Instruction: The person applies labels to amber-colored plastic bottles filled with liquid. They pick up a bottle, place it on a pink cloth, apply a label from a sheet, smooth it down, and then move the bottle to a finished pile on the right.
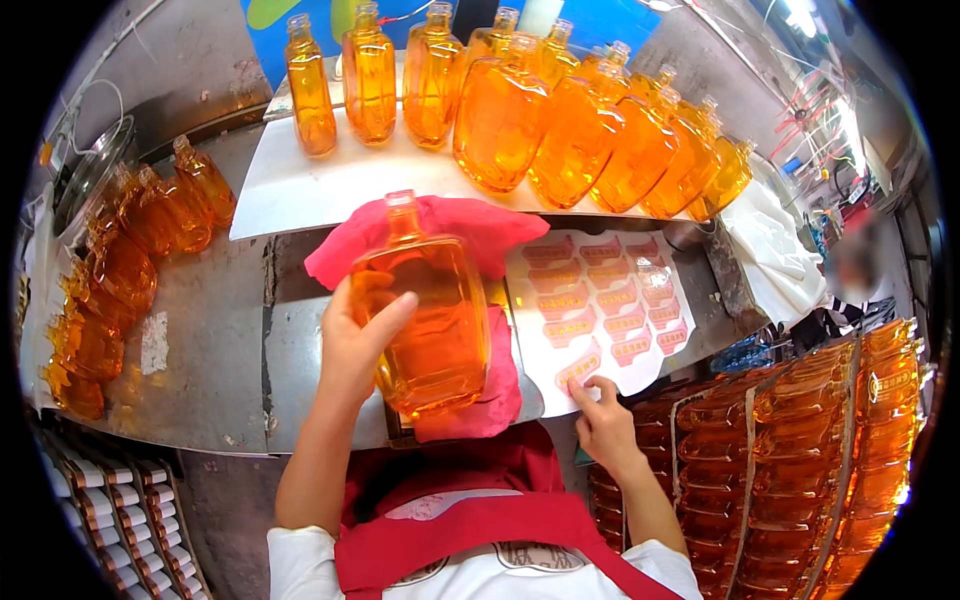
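My left hand [362, 340] is wrapped around an orange glass bottle [435, 320], thumb across its front face. The bottle leans slightly, its open neck pointing away from me, above a pink cloth [500, 395]. My right hand [608, 425] is at the near edge of a white sheet of red and gold labels [540, 385]. Its thumb and forefinger are bent at the corner of the nearest label [578, 368], which sits tilted. Whether that label is lifted off the sheet is hard to see.
A row of filled orange bottles [500, 120] stands on a white raised board [270, 190] at the back. More bottles [120, 270] line the metal bench's left side. Stacked bottles [800, 450] fill the lower right; white-topped items [120, 495] sit lower left.
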### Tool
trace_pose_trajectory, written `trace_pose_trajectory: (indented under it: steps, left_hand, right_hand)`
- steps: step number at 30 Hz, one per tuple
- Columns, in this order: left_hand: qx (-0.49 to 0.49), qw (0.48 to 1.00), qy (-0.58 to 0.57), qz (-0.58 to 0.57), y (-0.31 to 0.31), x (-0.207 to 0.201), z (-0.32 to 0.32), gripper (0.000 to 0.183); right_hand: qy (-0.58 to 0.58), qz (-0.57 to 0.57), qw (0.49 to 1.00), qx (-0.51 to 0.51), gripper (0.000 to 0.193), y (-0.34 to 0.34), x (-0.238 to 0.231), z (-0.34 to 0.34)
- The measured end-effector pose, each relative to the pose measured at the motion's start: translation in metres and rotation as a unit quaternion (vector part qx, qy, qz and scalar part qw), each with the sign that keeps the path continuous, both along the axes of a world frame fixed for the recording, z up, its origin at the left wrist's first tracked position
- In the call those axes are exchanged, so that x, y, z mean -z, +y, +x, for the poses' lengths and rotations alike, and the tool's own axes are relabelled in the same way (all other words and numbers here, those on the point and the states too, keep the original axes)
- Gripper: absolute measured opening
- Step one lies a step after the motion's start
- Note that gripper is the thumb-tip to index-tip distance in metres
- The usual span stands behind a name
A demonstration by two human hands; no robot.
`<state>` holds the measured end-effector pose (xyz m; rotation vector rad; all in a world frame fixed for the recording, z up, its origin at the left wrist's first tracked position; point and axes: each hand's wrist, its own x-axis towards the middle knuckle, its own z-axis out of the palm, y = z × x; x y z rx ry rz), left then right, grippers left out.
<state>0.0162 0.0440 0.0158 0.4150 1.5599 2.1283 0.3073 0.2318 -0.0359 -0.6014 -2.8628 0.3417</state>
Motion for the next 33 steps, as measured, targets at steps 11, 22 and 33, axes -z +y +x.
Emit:
trace_pose_trajectory:
  steps: [11,22,33]
  left_hand:
    - [0.043,0.998,-0.040,0.005,0.016,0.034,-0.007,0.064]
    - [0.074,0.997,0.003,0.000,0.013,0.034,-0.014,0.073]
    - [0.008,0.998,0.063,-0.022,0.036,0.026,-0.026,0.043]
  right_hand:
    - [0.109,-0.065,0.992,0.019,0.027,0.003,0.014,0.015]
    - [0.176,-0.429,0.884,-0.051,0.023,0.024,-0.092,-0.124]
    - [0.078,0.103,0.894,-0.429,0.049,0.014,-0.073,-0.192]
